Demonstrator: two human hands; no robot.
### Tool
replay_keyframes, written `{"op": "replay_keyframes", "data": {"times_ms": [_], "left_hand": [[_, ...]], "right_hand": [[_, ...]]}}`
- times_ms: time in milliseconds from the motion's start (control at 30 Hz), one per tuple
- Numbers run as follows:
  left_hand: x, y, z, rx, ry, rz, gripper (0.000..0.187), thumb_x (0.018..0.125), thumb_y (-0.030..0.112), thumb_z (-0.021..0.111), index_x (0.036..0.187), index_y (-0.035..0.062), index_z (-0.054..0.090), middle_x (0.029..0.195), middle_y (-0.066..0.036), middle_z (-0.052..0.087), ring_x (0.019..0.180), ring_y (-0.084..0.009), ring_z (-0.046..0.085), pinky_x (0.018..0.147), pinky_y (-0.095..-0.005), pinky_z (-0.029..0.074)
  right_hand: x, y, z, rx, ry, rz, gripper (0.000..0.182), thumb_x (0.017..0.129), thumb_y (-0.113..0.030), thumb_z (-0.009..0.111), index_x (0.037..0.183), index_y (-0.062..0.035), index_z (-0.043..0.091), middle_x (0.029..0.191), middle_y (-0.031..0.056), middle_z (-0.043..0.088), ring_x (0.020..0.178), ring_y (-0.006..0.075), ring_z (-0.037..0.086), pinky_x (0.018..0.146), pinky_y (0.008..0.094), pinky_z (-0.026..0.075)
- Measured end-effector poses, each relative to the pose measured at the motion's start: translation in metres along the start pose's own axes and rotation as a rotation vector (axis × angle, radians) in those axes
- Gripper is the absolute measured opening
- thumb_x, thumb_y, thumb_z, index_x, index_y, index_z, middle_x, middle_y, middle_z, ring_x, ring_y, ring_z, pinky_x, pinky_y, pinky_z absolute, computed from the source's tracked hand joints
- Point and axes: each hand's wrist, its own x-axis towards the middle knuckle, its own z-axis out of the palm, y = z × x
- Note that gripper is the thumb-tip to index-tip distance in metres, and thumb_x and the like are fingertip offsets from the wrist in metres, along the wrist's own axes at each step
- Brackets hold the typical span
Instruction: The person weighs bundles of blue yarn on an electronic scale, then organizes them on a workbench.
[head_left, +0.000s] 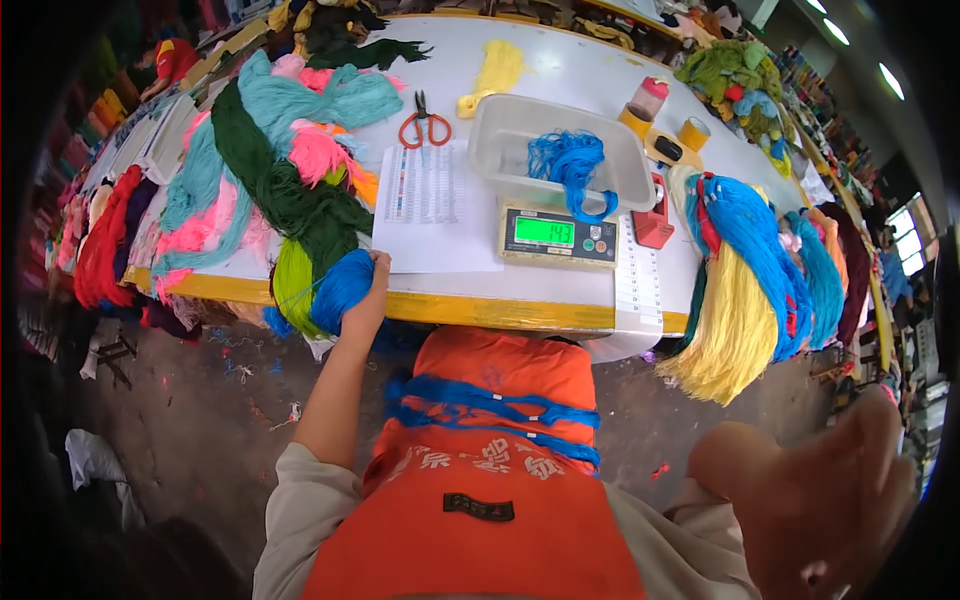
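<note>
My left hand [377, 278] is closed on a bundle of blue yarn [342, 290] at the table's front edge. Beside that bundle hang lime green yarn [293, 285] and a long dark green hank [290, 200]. My right hand [835, 490] is raised at the lower right, close to the camera and away from the table; its fingers are blurred. Across the orange apron [470, 540] on my lap lie several strands of blue yarn [500, 400]. A clear plastic tub [490, 150] holding loose blue yarn [568, 160] sits on a digital scale [558, 237] with a lit green display.
Red-handled snips [425, 125] lie above a printed sheet [425, 215]. Right of the scale are a label strip [638, 275], a red tool [653, 218] and tape rolls [693, 133]. Colourful hanks [740, 290] hang over the right edge. A pale yellow bundle [495, 75] lies farther back.
</note>
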Motion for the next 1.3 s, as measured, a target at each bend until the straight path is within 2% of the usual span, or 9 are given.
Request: {"op": "replay_keyframes", "data": {"times_ms": [133,200,367,500,700,767,1067,1233,1300], "left_hand": [[-0.027,0.067,-0.018,-0.447,-0.225,-0.185,0.035,0.102,0.036,0.052,0.109,0.0063,0.069,0.072,0.005,0.057,0.058,-0.0043,0.041,0.053,-0.0216,0.034],[-0.043,0.112,-0.027,-0.633,-0.391,-0.197,0.052,0.103,0.045,0.046,0.125,0.0006,0.062,0.104,-0.006,0.067,0.093,-0.0119,0.058,0.082,-0.0260,0.045],[-0.058,0.164,-0.017,-1.147,-0.647,-0.106,0.068,0.103,0.051,0.039,0.139,-0.0063,0.046,0.151,-0.019,0.039,0.140,-0.0272,0.037,0.116,-0.0418,0.030],[-0.063,0.170,-0.009,-0.979,-0.663,0.013,0.066,0.105,0.047,0.037,0.141,-0.0071,0.045,0.152,-0.019,0.038,0.138,-0.0253,0.040,0.114,-0.0392,0.032],[-0.066,0.176,-0.012,-1.242,-0.690,-0.293,0.049,0.106,0.032,0.045,0.134,-0.0072,0.051,0.144,-0.020,0.049,0.129,-0.0237,0.050,0.110,-0.0359,0.038],[-0.068,0.174,-0.009,-0.958,-0.623,-0.146,0.040,0.105,0.025,0.048,0.128,-0.0068,0.056,0.137,-0.019,0.056,0.124,-0.0225,0.053,0.109,-0.0358,0.039],[-0.070,0.170,0.000,-1.054,-0.536,-0.263,0.021,0.100,0.014,0.057,0.110,-0.0035,0.063,0.128,-0.017,0.062,0.115,-0.0210,0.059,0.101,-0.0336,0.045],[-0.069,0.167,-0.009,-0.902,-0.387,-0.077,0.021,0.101,0.017,0.054,0.101,-0.0018,0.062,0.116,-0.017,0.067,0.112,-0.0221,0.059,0.098,-0.0321,0.045],[-0.065,0.154,-0.027,-0.901,-0.470,-0.066,0.026,0.102,0.022,0.049,0.097,-0.0005,0.062,0.125,-0.024,0.062,0.108,-0.0245,0.063,0.095,-0.0371,0.048]], "right_hand": [[-0.024,0.052,0.026,0.035,-0.156,0.297,0.016,0.090,-0.015,0.065,0.100,-0.0067,0.058,0.082,0.0029,0.058,0.073,0.0189,0.056,0.071,0.0344,0.045],[-0.049,0.077,0.052,0.114,-0.144,0.694,0.020,0.093,-0.001,0.060,0.112,-0.0032,0.058,0.088,0.0057,0.061,0.073,0.0146,0.059,0.068,0.0275,0.049],[-0.092,0.142,0.109,0.248,-0.167,1.150,0.022,0.091,-0.002,0.066,0.112,-0.0028,0.060,0.101,0.0009,0.058,0.076,0.0040,0.053,0.067,0.0202,0.044],[-0.100,0.149,0.123,0.213,-0.213,1.026,0.008,0.091,-0.004,0.067,0.099,-0.0026,0.064,0.092,-0.0021,0.055,0.074,0.0027,0.047,0.065,0.0188,0.038],[-0.098,0.148,0.109,0.338,-0.089,1.230,0.004,0.094,-0.006,0.064,0.097,-0.0055,0.063,0.078,-0.0048,0.056,0.064,0.0011,0.045,0.055,0.0180,0.035],[-0.099,0.149,0.106,0.324,-0.092,1.235,0.003,0.094,-0.007,0.064,0.097,-0.0060,0.063,0.077,-0.0049,0.057,0.063,0.0010,0.045,0.054,0.0184,0.035],[-0.106,0.154,0.106,0.303,-0.092,1.267,0.009,0.098,-0.013,0.057,0.097,-0.0045,0.059,0.069,-0.0039,0.052,0.056,0.0025,0.044,0.052,0.0187,0.035],[-0.108,0.161,0.101,0.684,0.089,1.469,0.014,0.100,-0.018,0.054,0.100,-0.0047,0.058,0.069,-0.0016,0.054,0.055,0.0040,0.046,0.050,0.0204,0.035],[-0.106,0.160,0.098,0.673,-0.315,1.520,0.018,0.101,-0.021,0.055,0.102,-0.0042,0.059,0.071,-0.0016,0.053,0.056,0.0043,0.045,0.051,0.0205,0.035]]}}
